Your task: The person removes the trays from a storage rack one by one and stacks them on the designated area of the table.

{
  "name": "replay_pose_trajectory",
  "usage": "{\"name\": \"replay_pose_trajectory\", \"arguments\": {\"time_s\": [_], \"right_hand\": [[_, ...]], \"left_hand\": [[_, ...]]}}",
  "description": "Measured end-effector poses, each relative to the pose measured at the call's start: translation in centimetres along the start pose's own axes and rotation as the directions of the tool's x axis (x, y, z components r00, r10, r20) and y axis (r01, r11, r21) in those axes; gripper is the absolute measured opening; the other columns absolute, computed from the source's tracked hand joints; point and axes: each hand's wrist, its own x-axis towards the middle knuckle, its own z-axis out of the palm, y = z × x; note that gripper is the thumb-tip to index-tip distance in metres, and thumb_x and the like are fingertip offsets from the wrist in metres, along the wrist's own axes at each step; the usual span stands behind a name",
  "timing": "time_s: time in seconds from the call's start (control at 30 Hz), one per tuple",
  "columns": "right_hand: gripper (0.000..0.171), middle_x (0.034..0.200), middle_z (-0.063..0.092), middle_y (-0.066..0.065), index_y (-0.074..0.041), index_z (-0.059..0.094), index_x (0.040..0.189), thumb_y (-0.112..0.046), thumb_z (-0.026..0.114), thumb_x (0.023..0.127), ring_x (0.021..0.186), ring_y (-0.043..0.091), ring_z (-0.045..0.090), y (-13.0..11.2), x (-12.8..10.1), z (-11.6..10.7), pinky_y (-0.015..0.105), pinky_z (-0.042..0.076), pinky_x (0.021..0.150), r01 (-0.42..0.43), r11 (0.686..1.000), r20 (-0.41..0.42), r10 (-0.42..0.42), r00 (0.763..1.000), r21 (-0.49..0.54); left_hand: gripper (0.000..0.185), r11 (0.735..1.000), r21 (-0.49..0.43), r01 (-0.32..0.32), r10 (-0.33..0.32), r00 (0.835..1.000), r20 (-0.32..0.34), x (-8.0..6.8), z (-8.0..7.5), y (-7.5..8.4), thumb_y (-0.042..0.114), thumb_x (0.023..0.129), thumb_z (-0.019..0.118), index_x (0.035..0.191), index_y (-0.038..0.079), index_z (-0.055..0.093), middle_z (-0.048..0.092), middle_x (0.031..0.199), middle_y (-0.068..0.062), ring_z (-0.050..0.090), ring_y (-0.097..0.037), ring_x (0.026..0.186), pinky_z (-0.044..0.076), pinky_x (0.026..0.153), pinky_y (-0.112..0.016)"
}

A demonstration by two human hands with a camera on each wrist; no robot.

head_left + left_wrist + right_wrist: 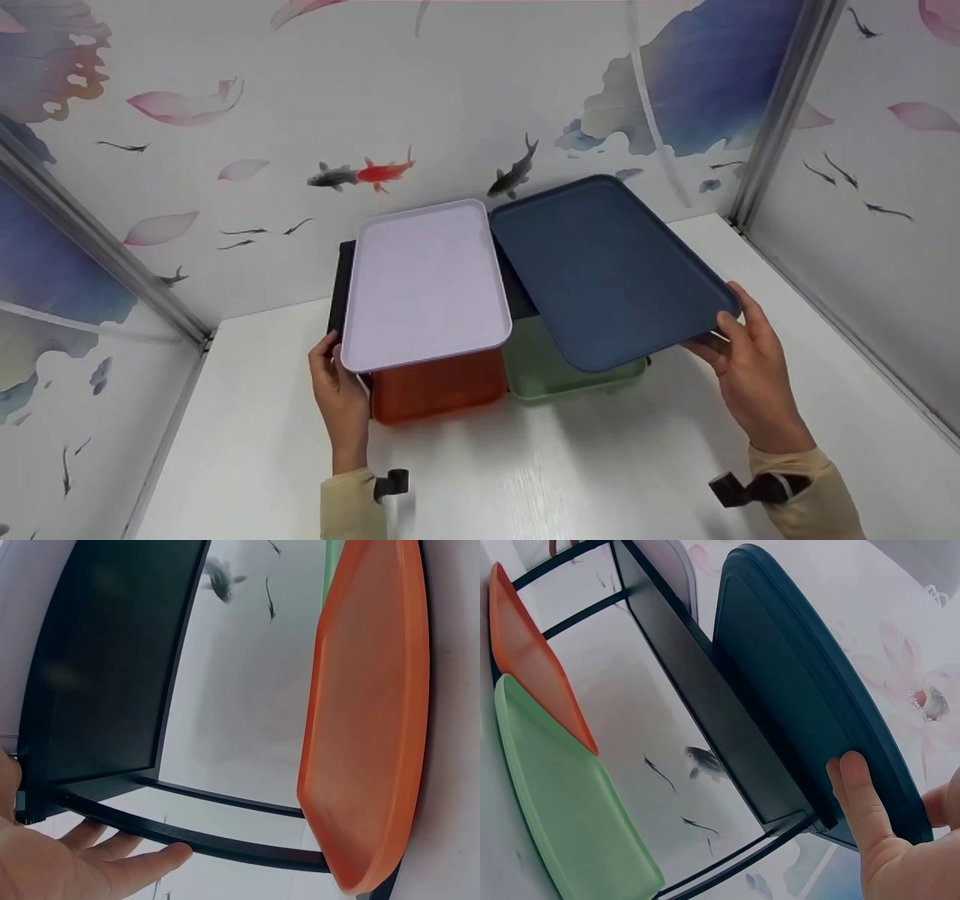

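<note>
A black two-level rack (pixel 105 675) stands on the table. A lavender tray (pixel 427 285) lies on the left of its upper level. My left hand (pixel 341 405) holds the rack's front left corner beside that tray, its fingers (pixel 135 870) along the black side bar. My right hand (pixel 754 375) pinches the near right corner of a dark blue tray (pixel 611 270), thumb above and fingers beneath. This tray sits askew over the upper right, jutting past the rack's side. Below are an orange tray (pixel 439 386) on the left and a green tray (pixel 551 367) on the right, both partly covered.
The white table (pixel 525 480) extends in front of the rack and to both sides. Behind it stands a white wall panel (pixel 450 90) printed with fish and petals. Side panels with metal corner posts (pixel 780 112) enclose the table left and right.
</note>
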Motion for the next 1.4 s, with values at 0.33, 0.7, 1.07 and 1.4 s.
{"name": "replay_pose_trajectory", "arguments": {"time_s": [0.33,0.7,1.07,1.4], "right_hand": [[0.068,0.140,0.042,0.009,-0.007,0.002,0.164,-0.020,0.043,0.111,0.110,0.017,0.070,-0.4,-0.4,-0.6,0.027,0.058,0.092,0.029,0.999,0.026,-0.028,0.999,-0.014],[0.068,0.142,0.041,0.006,-0.006,0.000,0.164,-0.020,0.041,0.112,0.110,0.015,0.068,-0.8,-1.0,-1.3,0.025,0.058,0.091,0.045,0.999,0.055,-0.045,0.997,0.001],[0.064,0.145,0.041,0.008,-0.005,0.002,0.164,-0.019,0.038,0.112,0.112,0.016,0.067,-1.1,-1.4,-1.4,0.025,0.058,0.090,0.063,0.997,0.068,-0.061,0.996,-0.032],[0.065,0.145,0.042,0.003,-0.006,0.003,0.164,-0.021,0.038,0.112,0.113,0.014,0.066,-1.1,-2.0,-1.9,0.025,0.058,0.088,0.040,0.997,0.048,-0.037,0.998,-0.068]], "left_hand": [[0.038,1.000,0.001,0.025,-0.025,1.000,-0.004,0.0,0.1,0.1,0.023,0.111,0.043,0.145,0.005,0.045,0.054,0.140,-0.011,0.055,-0.010,0.117,0.047,0.094,-0.014],[0.037,0.999,0.034,0.006,-0.006,1.000,-0.009,0.1,0.2,-0.1,0.021,0.111,0.043,0.145,0.006,0.046,0.054,0.141,-0.014,0.055,-0.018,0.121,0.047,0.093,-0.014],[0.038,1.000,0.027,0.001,-0.001,1.000,-0.002,0.2,0.1,-0.2,0.023,0.111,0.044,0.145,0.006,0.046,0.054,0.142,-0.011,0.054,-0.019,0.126,0.045,0.099,-0.015],[0.038,1.000,0.030,0.000,0.000,1.000,0.002,0.2,0.1,-0.2,0.022,0.111,0.044,0.146,0.008,0.045,0.053,0.144,-0.011,0.053,-0.022,0.130,0.044,0.100,-0.014]]}}
